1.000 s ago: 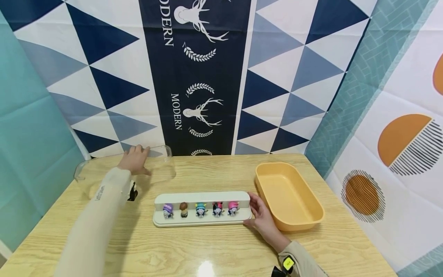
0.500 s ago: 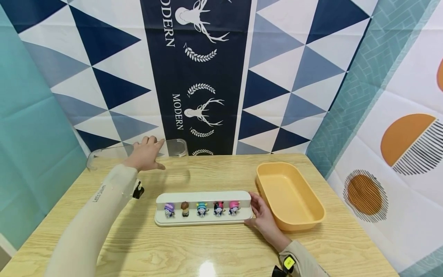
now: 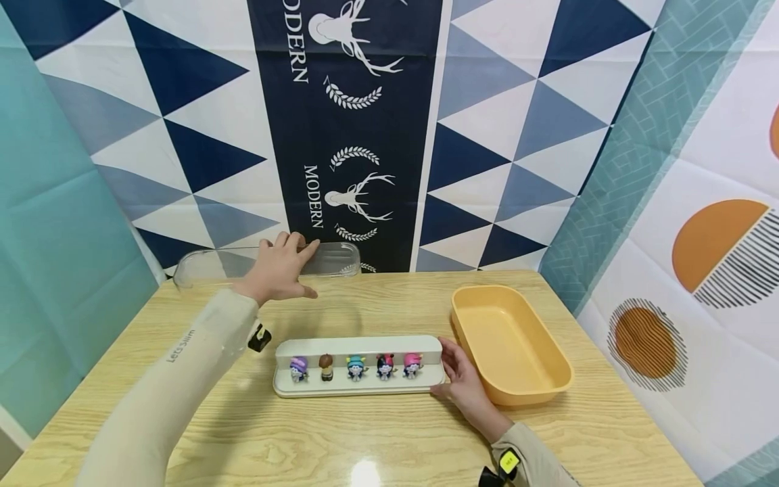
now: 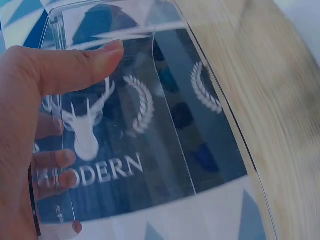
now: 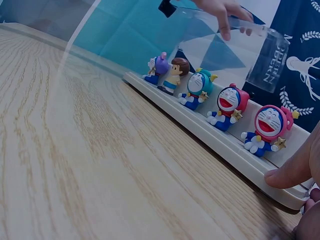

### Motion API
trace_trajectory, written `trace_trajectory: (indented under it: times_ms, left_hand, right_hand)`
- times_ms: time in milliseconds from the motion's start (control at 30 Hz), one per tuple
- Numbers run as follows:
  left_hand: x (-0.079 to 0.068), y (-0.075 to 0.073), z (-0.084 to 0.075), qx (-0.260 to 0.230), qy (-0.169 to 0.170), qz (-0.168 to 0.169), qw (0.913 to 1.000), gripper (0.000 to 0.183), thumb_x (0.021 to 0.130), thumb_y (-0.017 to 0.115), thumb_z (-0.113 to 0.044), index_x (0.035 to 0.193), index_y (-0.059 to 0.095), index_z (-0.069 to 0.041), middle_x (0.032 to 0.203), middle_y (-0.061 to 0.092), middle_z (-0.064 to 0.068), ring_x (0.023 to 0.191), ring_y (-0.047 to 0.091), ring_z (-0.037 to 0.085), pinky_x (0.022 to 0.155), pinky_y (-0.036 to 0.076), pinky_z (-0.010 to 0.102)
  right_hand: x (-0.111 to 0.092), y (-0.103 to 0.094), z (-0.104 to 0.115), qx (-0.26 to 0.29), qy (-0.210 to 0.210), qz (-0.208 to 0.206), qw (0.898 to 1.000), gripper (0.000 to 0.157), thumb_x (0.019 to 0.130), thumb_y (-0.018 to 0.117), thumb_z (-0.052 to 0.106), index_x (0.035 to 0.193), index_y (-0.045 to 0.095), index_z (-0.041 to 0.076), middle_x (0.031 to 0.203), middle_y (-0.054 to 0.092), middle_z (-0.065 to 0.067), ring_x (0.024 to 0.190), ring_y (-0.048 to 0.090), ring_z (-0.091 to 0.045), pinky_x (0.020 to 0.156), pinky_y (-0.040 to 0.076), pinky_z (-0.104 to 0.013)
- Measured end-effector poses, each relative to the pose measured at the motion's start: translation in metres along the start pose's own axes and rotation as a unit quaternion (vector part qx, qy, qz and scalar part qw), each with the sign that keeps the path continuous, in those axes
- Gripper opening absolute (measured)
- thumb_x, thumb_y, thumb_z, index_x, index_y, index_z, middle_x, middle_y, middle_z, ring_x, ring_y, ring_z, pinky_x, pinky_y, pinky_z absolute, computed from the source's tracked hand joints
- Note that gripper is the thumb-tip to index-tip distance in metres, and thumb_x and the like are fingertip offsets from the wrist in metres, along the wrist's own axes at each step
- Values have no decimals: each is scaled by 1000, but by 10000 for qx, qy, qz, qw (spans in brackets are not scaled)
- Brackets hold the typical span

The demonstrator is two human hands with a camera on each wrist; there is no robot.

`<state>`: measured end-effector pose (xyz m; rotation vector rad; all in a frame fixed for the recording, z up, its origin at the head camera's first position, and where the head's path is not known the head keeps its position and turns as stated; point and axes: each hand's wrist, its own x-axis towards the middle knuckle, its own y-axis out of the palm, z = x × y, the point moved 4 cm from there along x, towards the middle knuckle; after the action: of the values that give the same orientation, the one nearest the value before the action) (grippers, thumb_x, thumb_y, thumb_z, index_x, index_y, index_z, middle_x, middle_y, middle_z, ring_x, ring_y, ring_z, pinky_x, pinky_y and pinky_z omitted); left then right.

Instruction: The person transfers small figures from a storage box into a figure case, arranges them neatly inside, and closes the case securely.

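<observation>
A long clear plastic cover (image 3: 333, 260) is held up over the back left of the table by my left hand (image 3: 278, 272). In the left wrist view the thumb (image 4: 82, 70) lies across one face of the cover, and the other fingers show through the plastic. My right hand (image 3: 467, 389) grips the right end of a white two-step display base (image 3: 365, 390), with its thumb (image 5: 295, 172) on the front edge. Several small cartoon figurines sit in a row on the base, including a purple-hooded one (image 3: 298, 368), a brown-haired one (image 3: 326, 367) and a pink-hooded one (image 3: 412, 365).
A yellow plastic tub (image 3: 508, 338) stands just right of the base, close beside my right hand. Patterned cloth (image 3: 359, 135) hangs behind the wooden table (image 3: 304, 439), with more cloth along both sides.
My left hand has raised the clear cover and moved it to the right, toward the display base. The right hand and the figurines stay where they were.
</observation>
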<state>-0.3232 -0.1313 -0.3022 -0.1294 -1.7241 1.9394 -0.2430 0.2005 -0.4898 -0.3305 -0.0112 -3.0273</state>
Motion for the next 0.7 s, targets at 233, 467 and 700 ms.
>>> trace_trajectory:
  times_ms: [233,467,700]
  left_hand:
    - [2,-5,-24,-83,194,-81,9997,106,70,80,-63,152,42,-9,126,46,16,107,41,32,76,38,50]
    - [3,-14,-47,-135,338,43,9993,104,70,79,-65,152,44,-11,127,48,16,111,42,32,80,40,50]
    - [-1,-19,-70,-275,513,89,9983,103,70,78,-65,151,45,-12,125,49,13,108,42,30,78,39,47]
  right_hand:
    - [1,0,0,126,162,-9,9998,96,58,58,-37,147,34,-9,146,38,-28,134,35,-34,113,31,-22]
    - [1,0,1,110,146,21,9998,96,58,58,-36,147,34,-10,146,39,-29,134,35,-36,112,31,-22]
    - [0,0,2,113,157,66,9998,96,59,58,-36,147,33,-10,147,37,-29,136,33,-36,114,31,-24]
